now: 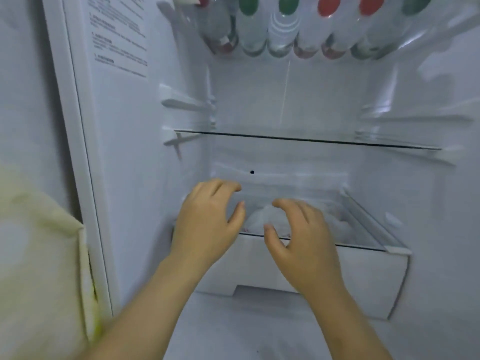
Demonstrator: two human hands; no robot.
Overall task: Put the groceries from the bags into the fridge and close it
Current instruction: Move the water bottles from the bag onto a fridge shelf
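Note:
The fridge stands open in front of me, its white interior filling the view. My left hand (207, 219) and my right hand (301, 235) hover side by side over the glass shelf (363, 224) above the white drawer (337, 279). The fingers of both hands are loosely curled and hold nothing. Between and just beyond the hands a white, crumpled plastic bag (259, 216) lies on that shelf; what it holds is not visible. Whether my fingertips touch the bag is unclear.
A second glass shelf (306, 140) spans the fridge higher up. Several plastic bottles (283, 29) with red and green caps lie in a row on the top shelf. A pale yellow-green cloth or bag (39, 255) sits at the left, outside the fridge wall.

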